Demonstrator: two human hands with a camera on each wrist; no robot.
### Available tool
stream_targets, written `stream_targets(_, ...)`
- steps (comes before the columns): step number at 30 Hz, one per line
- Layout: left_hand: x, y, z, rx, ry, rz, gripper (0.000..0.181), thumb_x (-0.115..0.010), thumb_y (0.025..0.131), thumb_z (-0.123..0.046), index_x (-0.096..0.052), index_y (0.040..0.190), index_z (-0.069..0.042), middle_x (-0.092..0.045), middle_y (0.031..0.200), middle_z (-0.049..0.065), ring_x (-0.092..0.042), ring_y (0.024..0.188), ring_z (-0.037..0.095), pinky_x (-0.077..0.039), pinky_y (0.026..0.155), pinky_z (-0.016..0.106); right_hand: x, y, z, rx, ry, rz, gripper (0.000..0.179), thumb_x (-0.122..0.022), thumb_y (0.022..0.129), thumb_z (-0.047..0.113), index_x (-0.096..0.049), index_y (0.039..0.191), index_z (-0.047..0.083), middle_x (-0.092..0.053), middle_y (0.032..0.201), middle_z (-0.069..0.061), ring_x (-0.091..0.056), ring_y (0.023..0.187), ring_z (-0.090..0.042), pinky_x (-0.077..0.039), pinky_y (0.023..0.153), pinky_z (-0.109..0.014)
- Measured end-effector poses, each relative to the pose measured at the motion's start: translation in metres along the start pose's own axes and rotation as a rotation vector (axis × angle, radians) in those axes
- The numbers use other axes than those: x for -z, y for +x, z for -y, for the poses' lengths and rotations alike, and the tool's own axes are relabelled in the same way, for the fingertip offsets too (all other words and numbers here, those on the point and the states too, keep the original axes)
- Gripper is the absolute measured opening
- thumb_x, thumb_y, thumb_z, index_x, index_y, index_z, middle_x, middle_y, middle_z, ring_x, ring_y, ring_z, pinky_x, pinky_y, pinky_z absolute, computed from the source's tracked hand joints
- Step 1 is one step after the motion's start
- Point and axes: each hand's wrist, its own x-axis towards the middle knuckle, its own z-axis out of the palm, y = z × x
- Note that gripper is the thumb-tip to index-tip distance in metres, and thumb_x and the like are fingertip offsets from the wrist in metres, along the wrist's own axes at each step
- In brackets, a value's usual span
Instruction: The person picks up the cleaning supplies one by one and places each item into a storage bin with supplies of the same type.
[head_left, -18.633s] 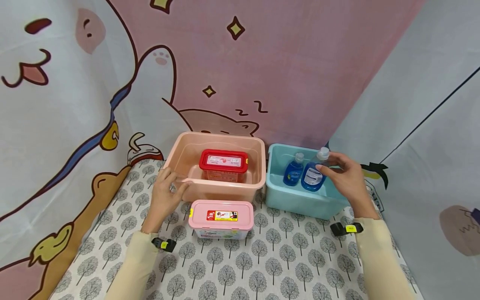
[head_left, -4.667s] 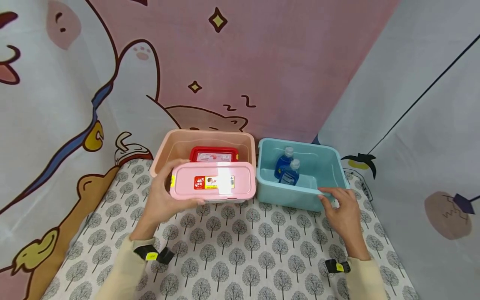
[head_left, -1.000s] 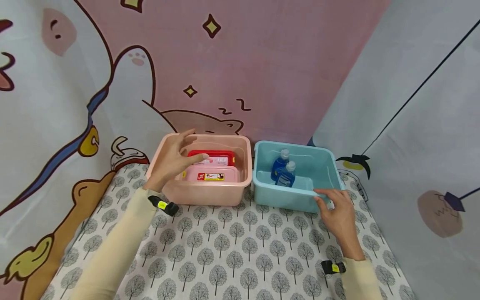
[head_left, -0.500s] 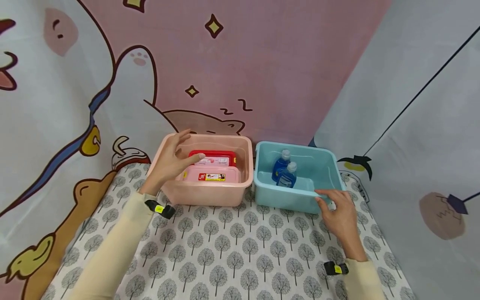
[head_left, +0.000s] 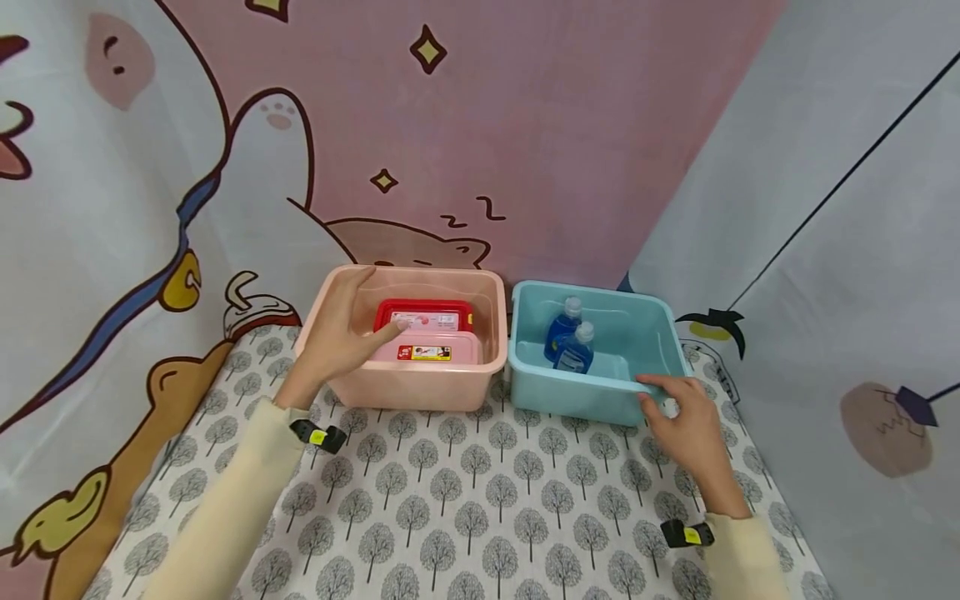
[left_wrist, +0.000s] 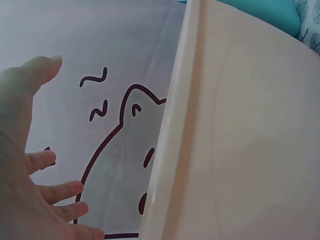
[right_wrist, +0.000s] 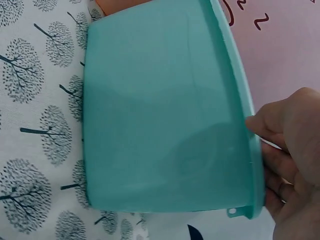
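Observation:
My left hand is over the left end of the pink bin, fingers spread, holding nothing; in the left wrist view its thumb and fingers stand apart from the bin's rim. Inside that bin lie a red-lidded box and, in front of it, a pink-lidded box, both lids up. My right hand pinches the front rim of the light blue bin near its right corner, thumb outside and fingertips over the edge. Two blue liquid bottles with clear caps, a rear bottle and a front bottle, stand in its left part.
Both bins stand side by side at the back of a table with a tree-print cloth. Close behind them hangs a pink and white cartoon curtain, which also runs along both sides.
Earlier my right hand held a bottle in the blue bin and later let go. My left hand carried the pink-lidded box from the table into the pink bin, released it, and has since drawn slightly back.

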Motion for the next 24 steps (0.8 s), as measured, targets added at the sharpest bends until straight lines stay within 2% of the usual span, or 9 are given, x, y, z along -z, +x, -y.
stream_targets(6,0.000,-0.004,0.006,-0.118,0.009,-0.058,0.090,-0.086,0.080,-0.027,-0.038,0.155,-0.013,-0.042,0.156,0.008,-0.038,0.145,0.031,-0.028,0.120,0.059,0.011,0.008,0.002,0.007,-0.011,0.076,0.030,-0.070,0.095,0.011,-0.070,0.125,0.006,-0.067,0.119,-0.026,-0.061,0.105,-0.044,-0.046,0.079,-0.063)
stream_targets(10,0.002,-0.013,0.009,-0.143,0.011,-0.066,0.093,-0.087,0.077,-0.024,-0.037,0.156,-0.017,-0.039,0.159,0.003,-0.038,0.146,0.034,-0.028,0.119,0.062,0.015,0.013,0.003,0.020,-0.029,0.104,0.030,-0.069,0.097,0.014,-0.069,0.126,0.007,-0.066,0.125,-0.024,-0.060,0.110,-0.046,-0.046,0.084,-0.067)
stream_targets(12,0.003,-0.019,0.011,-0.129,0.031,-0.058,0.096,-0.087,0.077,-0.024,-0.034,0.158,-0.017,-0.036,0.161,0.005,-0.036,0.147,0.037,-0.027,0.118,0.066,0.016,0.015,0.003,0.037,-0.024,0.106,0.030,-0.070,0.097,0.014,-0.069,0.126,0.006,-0.067,0.126,-0.023,-0.059,0.113,-0.046,-0.046,0.087,-0.067)
stream_targets(18,0.005,-0.041,0.014,-0.033,0.111,-0.022,0.101,-0.087,0.079,-0.034,-0.031,0.159,-0.011,-0.030,0.165,0.014,-0.026,0.152,0.042,-0.026,0.116,0.073,0.016,0.019,0.003,0.070,-0.010,0.108,0.034,-0.072,0.095,0.016,-0.067,0.127,0.007,-0.064,0.132,-0.022,-0.053,0.124,-0.049,-0.039,0.095,-0.073)
stream_targets(24,0.001,-0.063,0.018,-0.002,0.209,-0.003,0.102,-0.087,0.078,-0.044,-0.034,0.157,-0.009,-0.030,0.164,0.018,-0.024,0.152,0.047,-0.027,0.112,0.077,0.015,0.025,0.007,0.111,-0.004,0.101,0.045,-0.076,0.092,0.020,-0.064,0.133,0.006,-0.058,0.142,-0.023,-0.047,0.133,-0.052,-0.034,0.102,-0.075)
